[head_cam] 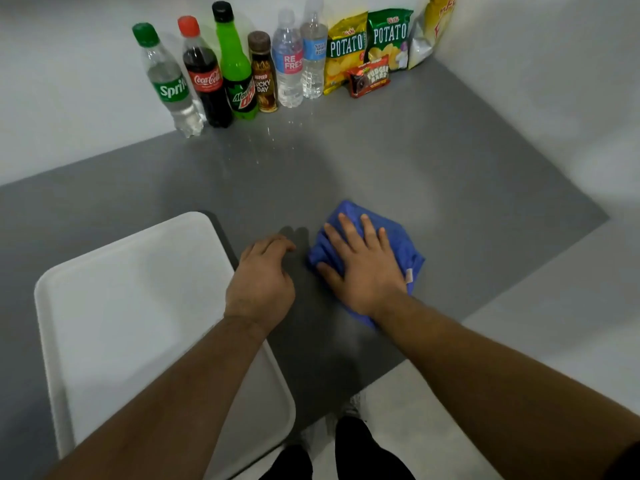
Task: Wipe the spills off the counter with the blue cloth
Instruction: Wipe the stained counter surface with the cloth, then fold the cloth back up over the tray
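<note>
Blue cloth (401, 244) lay bunched on grey counter (450, 161); right hand (363, 268) pressed flat on it, fingers straight, likely to wipe. Left hand (259, 282) rested beside, loosely curled, empty. Droplets (268, 131) sat near bottles (239, 64).

Crumpled blue cloth (398, 244) lies on grey counter (433, 161).

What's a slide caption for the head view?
Right hand presses crumpled blue cloth on grey counter; left hand rests beside white plastic tray; spilled droplets ahead.
</note>
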The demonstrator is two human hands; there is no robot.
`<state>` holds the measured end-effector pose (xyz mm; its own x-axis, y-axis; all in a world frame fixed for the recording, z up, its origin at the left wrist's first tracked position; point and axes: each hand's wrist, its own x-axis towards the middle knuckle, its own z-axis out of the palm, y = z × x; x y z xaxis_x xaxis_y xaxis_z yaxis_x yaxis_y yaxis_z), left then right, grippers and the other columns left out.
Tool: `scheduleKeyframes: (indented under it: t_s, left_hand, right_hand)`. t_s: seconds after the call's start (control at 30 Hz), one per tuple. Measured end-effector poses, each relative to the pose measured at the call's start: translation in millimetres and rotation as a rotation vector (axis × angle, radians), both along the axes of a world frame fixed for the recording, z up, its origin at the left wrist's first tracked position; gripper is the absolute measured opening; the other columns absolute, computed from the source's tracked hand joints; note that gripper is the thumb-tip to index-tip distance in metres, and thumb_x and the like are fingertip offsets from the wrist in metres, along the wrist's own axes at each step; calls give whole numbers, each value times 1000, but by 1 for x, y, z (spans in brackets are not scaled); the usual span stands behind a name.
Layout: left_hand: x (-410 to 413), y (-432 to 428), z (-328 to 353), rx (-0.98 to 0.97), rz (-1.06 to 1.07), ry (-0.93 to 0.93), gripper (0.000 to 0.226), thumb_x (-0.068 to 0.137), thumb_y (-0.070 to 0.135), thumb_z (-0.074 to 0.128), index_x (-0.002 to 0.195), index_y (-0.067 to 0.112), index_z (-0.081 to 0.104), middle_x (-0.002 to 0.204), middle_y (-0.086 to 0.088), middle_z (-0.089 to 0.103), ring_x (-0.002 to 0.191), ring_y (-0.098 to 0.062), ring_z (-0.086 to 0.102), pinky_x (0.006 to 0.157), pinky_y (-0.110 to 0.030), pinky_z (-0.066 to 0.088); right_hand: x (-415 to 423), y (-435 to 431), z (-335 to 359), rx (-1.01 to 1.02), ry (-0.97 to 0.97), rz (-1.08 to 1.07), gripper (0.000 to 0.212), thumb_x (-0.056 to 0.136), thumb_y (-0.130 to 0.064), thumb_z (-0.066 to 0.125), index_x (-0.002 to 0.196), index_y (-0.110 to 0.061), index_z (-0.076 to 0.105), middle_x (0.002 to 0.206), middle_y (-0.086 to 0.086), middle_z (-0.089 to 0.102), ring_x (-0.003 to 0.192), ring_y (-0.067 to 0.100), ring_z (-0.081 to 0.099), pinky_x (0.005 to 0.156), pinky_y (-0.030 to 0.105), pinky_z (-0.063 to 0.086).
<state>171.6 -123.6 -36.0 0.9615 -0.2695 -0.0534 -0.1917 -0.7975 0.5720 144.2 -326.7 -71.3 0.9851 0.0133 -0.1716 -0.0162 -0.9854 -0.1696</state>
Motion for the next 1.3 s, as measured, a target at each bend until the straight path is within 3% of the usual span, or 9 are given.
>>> scheduleKeyframes:
  t_s: [0.17, 0.3, 0.63, 0.7, 0.77, 0.87, 1.03, 1.13, 1.3]
  left_hand:
    - [-25, 14, 15, 10, -25, 42, 51, 76, 10, 44, 123, 13, 65, 130, -12, 64, 122, -33, 58, 106, -44, 49]
    - [-42, 20, 19, 33, -42, 63, 48, 82, 2, 50, 126, 17, 63, 131, -9, 64, 121, -31, 59, 104, -41, 51]
    - [-81, -14, 23, 93, -90, 176, 42, 98, 24, 56, 140, 25, 55, 143, -1, 59, 125, -25, 59, 104, -38, 52]
    - [-84, -19, 24, 135, -97, 218, 43, 98, 27, 59, 140, 25, 54, 143, -1, 58, 126, -26, 58, 105, -42, 51]
    - [-84, -22, 27, 163, -91, 253, 42, 97, 26, 60, 139, 24, 56, 140, -2, 61, 123, -28, 60, 105, -44, 52]
    - [-87, -21, 27, 203, -84, 276, 32, 95, 20, 60, 126, 24, 65, 124, -5, 69, 111, -30, 64, 98, -43, 54]
    - [-97, -21, 26, 230, -55, 273, 27, 99, 18, 53, 118, 20, 70, 118, -9, 69, 104, -31, 65, 94, -42, 55]
    - [-107, -20, 32, 175, -10, 243, 21, 98, 14, 49, 107, 16, 67, 112, -11, 69, 97, -31, 63, 87, -40, 53]
    - [-120, -17, 40, 55, 52, 291, 17, 96, 10, 49, 94, 25, 56, 101, -10, 69, 91, -30, 61, 79, -34, 46]
  right_hand:
    - [-52, 29, 5, 25, 10, 166, 74, 99, -73, 20, 165, -41, 8, 175, -7, -2, 159, 27, -18, 127, 52, -10]
    - [-88, 25, 3, 19, 41, 297, 76, 99, -76, 22, 165, -41, 7, 174, -8, -6, 158, 25, -20, 127, 53, -9]
    - [-135, -11, 19, 127, 142, 665, 77, 102, -71, 34, 166, -36, 10, 174, -8, -1, 158, 22, -19, 125, 47, -18]
    - [-131, -16, 28, 372, 193, 573, 66, 105, -55, 47, 163, -30, 29, 172, -8, 16, 160, 16, -8, 127, 40, -12]
    - [-129, -21, 38, 616, 162, 373, 46, 104, -25, 62, 149, -20, 55, 161, -2, 44, 156, 14, 23, 130, 39, 13]
    - [-123, -44, 42, 562, -49, 182, 45, 90, 6, 69, 134, -4, 67, 143, 13, 61, 136, 30, 56, 119, 42, 39]
    - [-103, -80, 49, 321, 111, 127, 54, 87, -10, 74, 139, -9, 61, 134, 14, 64, 125, 37, 57, 108, 40, 45]
    - [-100, -82, 50, 222, 172, 189, 33, 89, -18, 72, 122, -17, 70, 106, 8, 67, 103, 31, 63, 82, 29, 43]
    - [-100, -80, 54, 301, 133, 137, 15, 95, -21, 71, 107, -12, 73, 98, 3, 62, 96, 26, 62, 79, 25, 38]
